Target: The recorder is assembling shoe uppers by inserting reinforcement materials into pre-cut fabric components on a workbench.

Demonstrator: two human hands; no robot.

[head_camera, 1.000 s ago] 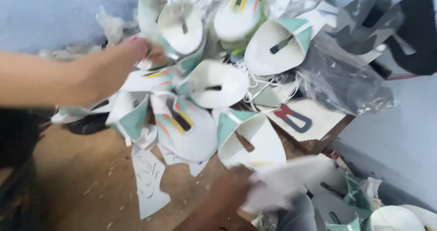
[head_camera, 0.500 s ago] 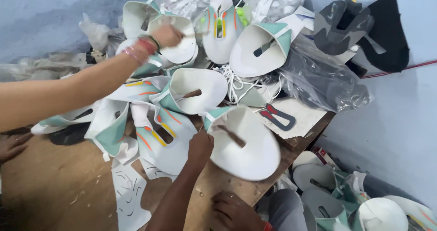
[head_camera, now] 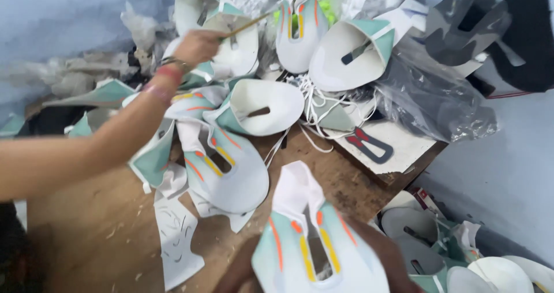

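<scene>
I hold a flat shoe upper (head_camera: pixel 311 241) low in the middle of the view; it is white and pale green with orange and yellow stripes and a lace slot. My left hand (head_camera: pixel 235 273) shows under its left edge and my right hand (head_camera: pixel 385 251) under its right edge, both mostly hidden by it. A co-worker's arm reaches in from the left. That hand (head_camera: pixel 196 45), with bracelets at the wrist, holds a thin stick (head_camera: pixel 248 25) over a white cupped upper (head_camera: pixel 236 42) at the back.
Several similar uppers (head_camera: pixel 254 102) are heaped on the wooden table (head_camera: pixel 86 229). A white cut-out piece (head_camera: pixel 176 241) lies near the front. Crumpled plastic (head_camera: pixel 427 97) and dark uppers (head_camera: pixel 479 27) sit at the right; more uppers (head_camera: pixel 461 258) lie below the table's right edge.
I have lifted one upper off the pile and brought it close, striped side up. The co-worker's hand stays at the back and now holds the stick out to the right.
</scene>
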